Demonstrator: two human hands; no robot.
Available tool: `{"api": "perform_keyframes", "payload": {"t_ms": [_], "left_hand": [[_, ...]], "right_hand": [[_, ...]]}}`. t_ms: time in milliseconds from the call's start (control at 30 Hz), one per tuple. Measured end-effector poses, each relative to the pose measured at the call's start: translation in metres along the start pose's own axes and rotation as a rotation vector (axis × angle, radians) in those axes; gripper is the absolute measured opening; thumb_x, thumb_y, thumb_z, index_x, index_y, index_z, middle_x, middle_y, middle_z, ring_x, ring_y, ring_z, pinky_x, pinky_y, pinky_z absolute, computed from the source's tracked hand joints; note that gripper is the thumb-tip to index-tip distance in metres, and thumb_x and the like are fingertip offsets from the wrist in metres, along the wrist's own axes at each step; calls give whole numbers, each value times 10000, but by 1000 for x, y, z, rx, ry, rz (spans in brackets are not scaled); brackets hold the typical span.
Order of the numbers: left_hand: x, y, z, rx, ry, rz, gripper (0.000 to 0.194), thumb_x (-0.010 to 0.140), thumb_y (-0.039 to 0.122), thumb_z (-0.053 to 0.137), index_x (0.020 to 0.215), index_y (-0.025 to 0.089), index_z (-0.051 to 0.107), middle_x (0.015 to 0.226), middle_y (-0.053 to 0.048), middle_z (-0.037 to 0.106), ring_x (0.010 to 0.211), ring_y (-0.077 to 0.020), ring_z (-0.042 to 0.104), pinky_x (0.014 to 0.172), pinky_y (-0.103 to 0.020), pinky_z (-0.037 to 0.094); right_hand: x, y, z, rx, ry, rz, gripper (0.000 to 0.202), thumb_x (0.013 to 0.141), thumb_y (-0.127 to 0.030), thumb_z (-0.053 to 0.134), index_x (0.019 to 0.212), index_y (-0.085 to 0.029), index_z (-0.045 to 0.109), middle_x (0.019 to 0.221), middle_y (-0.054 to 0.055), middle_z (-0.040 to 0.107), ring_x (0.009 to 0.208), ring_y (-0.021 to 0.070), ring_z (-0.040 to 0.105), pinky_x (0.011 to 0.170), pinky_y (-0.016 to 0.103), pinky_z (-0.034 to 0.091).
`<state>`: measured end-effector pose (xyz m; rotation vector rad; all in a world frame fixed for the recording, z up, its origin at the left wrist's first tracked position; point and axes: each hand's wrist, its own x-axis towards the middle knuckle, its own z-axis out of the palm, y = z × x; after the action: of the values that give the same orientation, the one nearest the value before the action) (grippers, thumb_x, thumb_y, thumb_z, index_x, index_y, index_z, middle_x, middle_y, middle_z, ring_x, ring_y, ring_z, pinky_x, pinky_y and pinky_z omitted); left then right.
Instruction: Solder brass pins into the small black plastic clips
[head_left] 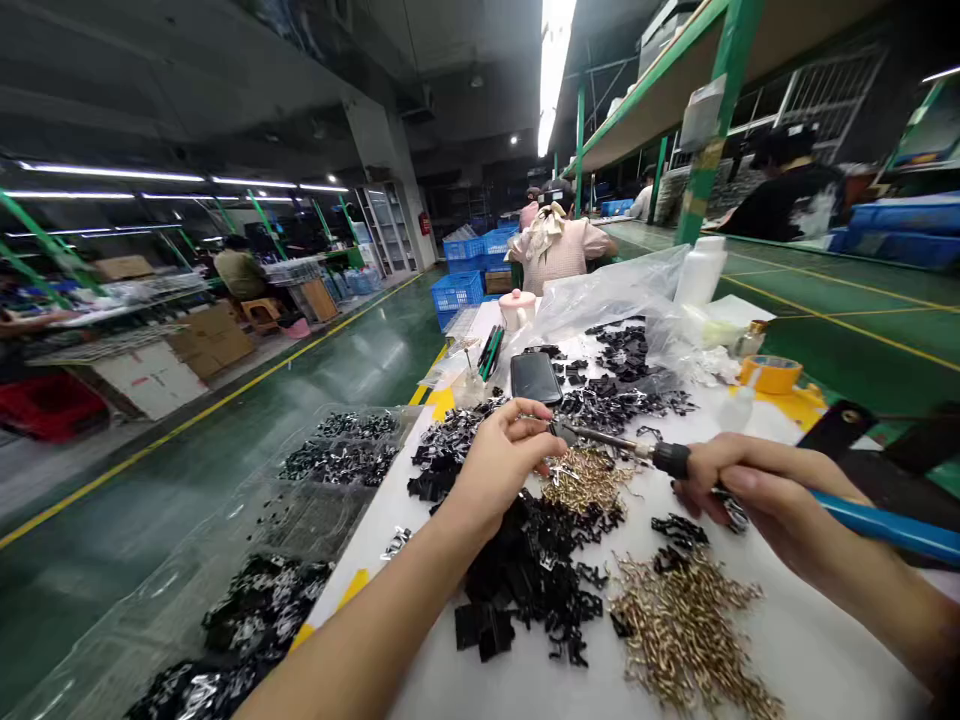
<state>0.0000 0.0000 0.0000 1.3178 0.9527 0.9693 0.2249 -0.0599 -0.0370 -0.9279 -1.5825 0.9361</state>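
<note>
My right hand [739, 475] is wrapped round a soldering iron [671, 459] with a black collar and blue cable end; its metal tip points left. At that tip my left hand [514, 445] has its fingers pinched on a small dark part [559, 430]. Below the tip lies a pile of small gold pieces [589, 482]. A larger heap of gold hooks [694, 630] sits nearer me on the white table [810, 640]. Black parts [525, 570] are heaped between and left of the gold piles. Some small silver-and-black pieces also show beneath my right hand.
A phone [535, 378], a pink lidded cup [517, 310], plastic bags [615, 300], a white bottle [700, 272] and orange tape [771, 375] stand farther back. Clear trays [300, 520] of parts flank the table's left edge. People sit beyond, near blue crates [457, 293].
</note>
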Motion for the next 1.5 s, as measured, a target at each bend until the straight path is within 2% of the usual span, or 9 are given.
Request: {"api": "perform_keyframes", "payload": {"t_ms": [233,367,533,1067,1333,1500], "left_hand": [[3,2,0,15,18,-18,248,641,114,641,844,169,509,648,38,511,559,-63,469,529,-182,410],[4,3,0,39,41,-19,264,637,113,644,866,165,524,663,32,535,573,-65,519,609,-202,441],[6,0,0,60,17,-11,267,644,125,638,889,167,541,716,-2,586,635,-104,578,695,-259,467],[4,0,0,122,1,-1,246,646,129,636,870,172,543,691,3,558,626,-105,555,662,-263,444],[3,1,-1,109,-14,-16,249,658,136,638,881,171,533,688,8,562,642,-108,585,682,-254,443],[5,2,-1,66,24,-22,259,642,129,645,869,166,526,677,22,551,625,-93,573,690,-244,461]], "right_hand": [[-3,-4,-1,0,-5,-19,227,875,-339,429,733,-234,571,616,9,508,635,161,482,517,268,339],[-2,-6,-1,-32,-19,-10,235,877,-336,435,737,-229,589,660,17,553,570,131,434,485,246,341],[0,-8,2,-51,-31,-4,238,866,-359,457,722,-230,596,627,13,534,550,124,431,467,235,341],[1,-6,0,14,9,86,241,842,-376,480,700,-223,600,610,3,534,536,126,440,517,276,322],[3,-5,-1,25,-5,54,238,851,-361,466,714,-215,596,635,7,548,542,127,450,517,276,327],[1,-8,-3,-7,9,51,250,841,-377,470,708,-204,592,637,17,552,531,129,447,499,275,326]]}}
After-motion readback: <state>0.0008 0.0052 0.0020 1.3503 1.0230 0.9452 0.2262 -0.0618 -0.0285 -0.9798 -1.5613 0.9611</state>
